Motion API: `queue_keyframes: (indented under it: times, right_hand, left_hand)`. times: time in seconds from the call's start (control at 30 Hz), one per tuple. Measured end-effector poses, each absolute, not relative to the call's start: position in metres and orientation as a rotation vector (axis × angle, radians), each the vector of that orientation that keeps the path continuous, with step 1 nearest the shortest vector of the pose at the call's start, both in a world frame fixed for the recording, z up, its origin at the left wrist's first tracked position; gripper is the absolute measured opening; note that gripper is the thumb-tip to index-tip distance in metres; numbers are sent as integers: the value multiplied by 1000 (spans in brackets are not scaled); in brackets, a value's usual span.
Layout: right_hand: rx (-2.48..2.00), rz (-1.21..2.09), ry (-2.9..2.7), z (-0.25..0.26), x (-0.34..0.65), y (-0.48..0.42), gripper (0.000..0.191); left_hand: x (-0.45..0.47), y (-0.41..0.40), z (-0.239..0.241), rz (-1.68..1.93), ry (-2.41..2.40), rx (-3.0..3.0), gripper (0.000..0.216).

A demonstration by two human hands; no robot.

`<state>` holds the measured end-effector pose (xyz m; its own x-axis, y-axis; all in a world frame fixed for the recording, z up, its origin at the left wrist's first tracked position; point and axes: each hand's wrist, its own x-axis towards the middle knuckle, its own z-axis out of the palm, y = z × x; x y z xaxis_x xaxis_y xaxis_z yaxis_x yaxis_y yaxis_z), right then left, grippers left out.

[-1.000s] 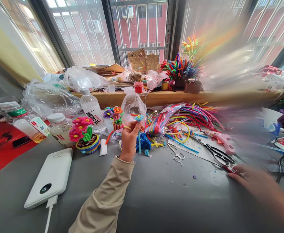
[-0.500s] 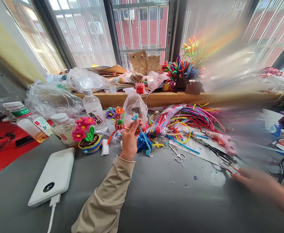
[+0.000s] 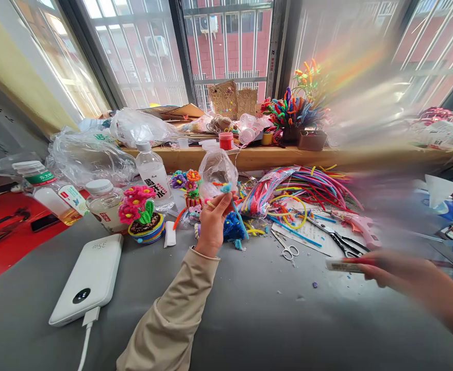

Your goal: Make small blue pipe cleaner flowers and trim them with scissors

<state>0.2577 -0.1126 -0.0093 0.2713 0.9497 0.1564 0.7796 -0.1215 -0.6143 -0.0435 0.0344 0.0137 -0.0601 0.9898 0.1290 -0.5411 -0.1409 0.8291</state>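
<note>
My left hand (image 3: 213,224) is raised over the table, its thumb and fingers pinched on a light blue pipe cleaner (image 3: 238,216). A bunched blue piece shows above the fingertips, and the stem hangs down on the right. Closed round a small white tube (image 3: 344,265) with a red part, my right hand (image 3: 388,270) reaches in from the right edge. The tube points left, just in front of the black-handled scissors (image 3: 346,245). Dark blue fuzzy pieces (image 3: 233,226) lie behind my left hand.
A pink glue gun (image 3: 361,226), small scissors (image 3: 288,250) and a bundle of pipe cleaners (image 3: 268,190) lie at centre right. To the left stand bottles (image 3: 154,178), a potted pink pipe-cleaner flower (image 3: 147,229) and a white power bank (image 3: 89,278). Blur covers the far right.
My right hand has moved left and slightly up with the tube, away from the scissors' handles. My left hand keeps its pinch on the pipe cleaner. The whole view has shifted slightly.
</note>
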Motion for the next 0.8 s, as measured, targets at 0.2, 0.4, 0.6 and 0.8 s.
queue_keyframes:
  times: [0.2, 0.4, 0.6, 0.8]
  right_hand:
    - [-1185, 1246, -1364, 2, 205, -53, 31]
    - [-776, 1576, -988, -10, 155, -11, 26]
    - [-706, 1639, -919, -27, 131, -22, 26]
    - [-793, 1525, -1077, -31, 133, -26, 25]
  left_hand:
    - [-39, 32, 8, 1539, 737, 1043, 18]
    - [-38, 28, 5, 1555, 743, 1365, 14]
    - [-38, 27, 3, 1570, 767, 1549, 9]
    - [-37, 21, 8, 1600, 852, 1833, 2]
